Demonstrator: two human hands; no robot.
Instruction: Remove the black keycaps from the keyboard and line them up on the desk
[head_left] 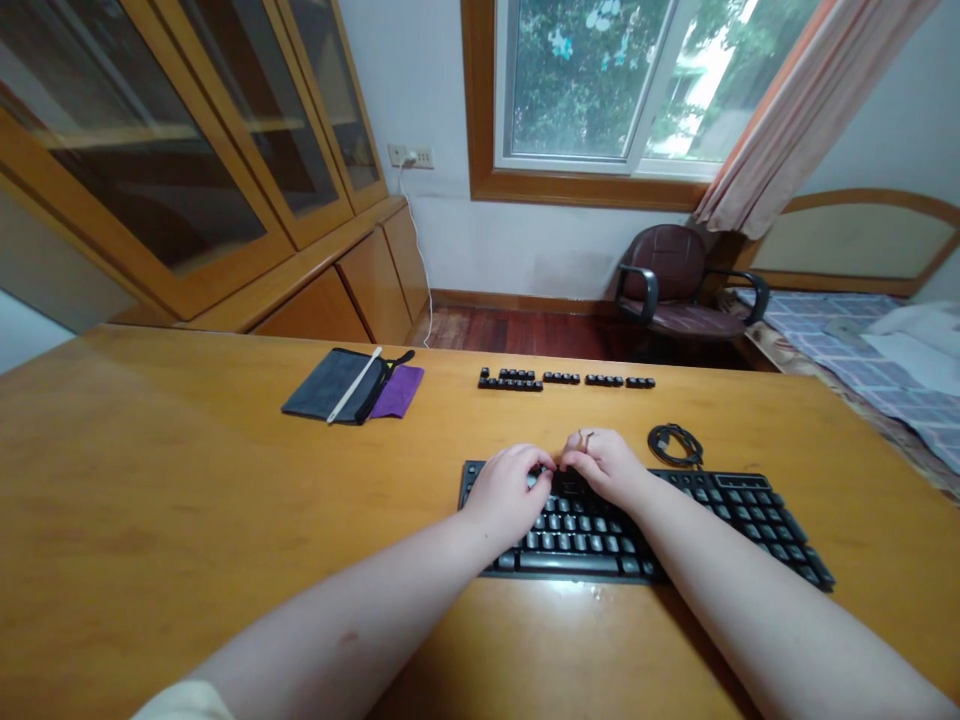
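Note:
A black keyboard [581, 563] lies flat on the desk in front of me, some of its upper keys hidden by my hands. My left hand [514, 490] is over its upper left part, thumb and fingers bent together in a pinch. Close beside it, my right hand [606, 468] is curled over the top edge, fingers closed. A thin brownish loop [585, 438] shows at its fingers. Whatever sits between the fingertips of either hand is too small or hidden to make out. Beyond the hands, loose black keycaps [511, 384] are lined up in short rows.
A coiled black cable [675, 445] rests behind the keyboard's right half. To the left lie a dark zip pouch [322, 388], a pale stick [354, 386] across it and a purple cloth [400, 391]. The wooden desk's [187, 480] far edge runs behind the keycaps; an armchair [675, 285] stands beyond.

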